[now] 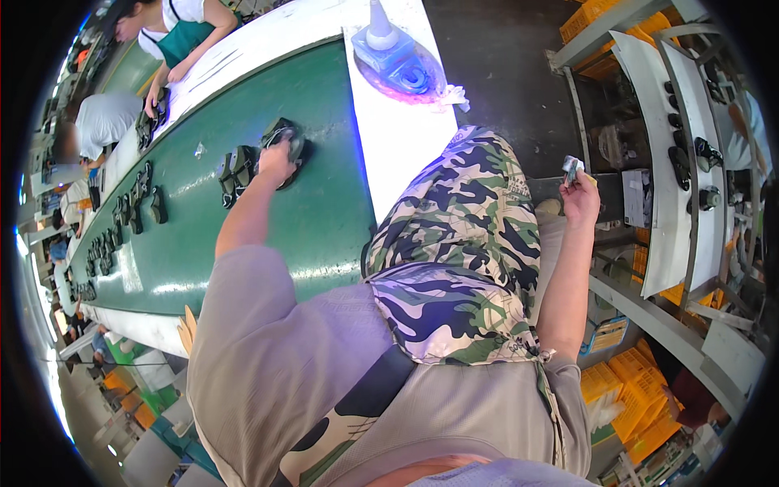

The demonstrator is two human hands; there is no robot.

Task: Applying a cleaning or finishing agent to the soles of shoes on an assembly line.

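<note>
1. Your left hand [276, 159] is reaching far out over the green conveyor belt [324, 211], and its fingers are curling down onto a dark shoe [286, 138] lying on the belt — gripping it from above.
2. Just to the left of that shoe, a second dark shoe piece [236, 172] is lying flat on the belt, close to your wrist but not touching your hand.
3. Your right hand [580, 197] is hanging off to the right, well apart from the belt, with the fingers pinching narrowly around a small pale object [572, 168] — too small to tell what it is.
4. Your camouflage apron [458, 252] is filling the middle of the view between your two arms.
5. A white board [402, 122] is lying across the belt's near edge, carrying a blue-based bottle [389, 50] at its far end.
6. More dark shoes [134, 199] are lining the belt farther left, where other workers [174, 32] are standing.
7. A metal rack [690, 162] with dark parts is standing on your right, near the right hand.
</note>
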